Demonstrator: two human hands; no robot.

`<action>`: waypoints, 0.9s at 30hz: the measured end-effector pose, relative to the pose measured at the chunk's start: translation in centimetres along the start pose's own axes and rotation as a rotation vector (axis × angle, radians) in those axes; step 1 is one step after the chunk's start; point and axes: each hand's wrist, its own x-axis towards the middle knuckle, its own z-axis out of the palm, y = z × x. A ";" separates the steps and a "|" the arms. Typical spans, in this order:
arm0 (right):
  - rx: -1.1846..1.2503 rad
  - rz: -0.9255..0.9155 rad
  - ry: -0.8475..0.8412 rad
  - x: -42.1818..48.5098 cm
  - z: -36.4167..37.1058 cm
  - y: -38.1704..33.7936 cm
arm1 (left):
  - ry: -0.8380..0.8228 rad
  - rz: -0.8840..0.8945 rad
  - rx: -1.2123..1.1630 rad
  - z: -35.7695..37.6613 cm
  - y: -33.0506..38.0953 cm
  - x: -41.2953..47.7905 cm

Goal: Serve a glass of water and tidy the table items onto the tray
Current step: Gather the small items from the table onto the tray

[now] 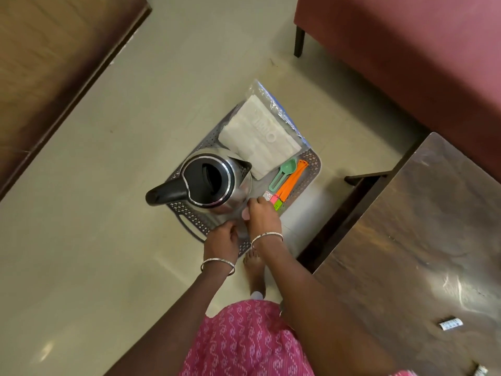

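Observation:
I hold a grey perforated tray (pixel 309 175) in the air above the floor. On it stand a steel kettle (pixel 214 180) with a black lid and handle, a wrapped white tissue pack (pixel 260 139), and green and orange plastic spoons (pixel 288 176). A clear glass (pixel 241 221), blurred and faint, stands at the tray's near edge between my hands. My left hand (pixel 221 238) is closed on the tray's near rim beside the glass. My right hand (pixel 263 217) curls around the glass, thumb against its side. The tray's near edge is hidden under both hands.
A dark wooden table (pixel 423 253) stands at the right with two small wrapped packets (pixel 450 323) on it. A maroon sofa (pixel 406 50) fills the top right. Another wooden piece (pixel 48 63) lies at the left. Beige floor tiles and my foot (pixel 253 270) show below the tray.

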 end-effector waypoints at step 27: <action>0.592 0.162 0.598 -7.5 -4.5 9.6 | 0.134 -0.364 -0.556 1.1 3.7 -2.4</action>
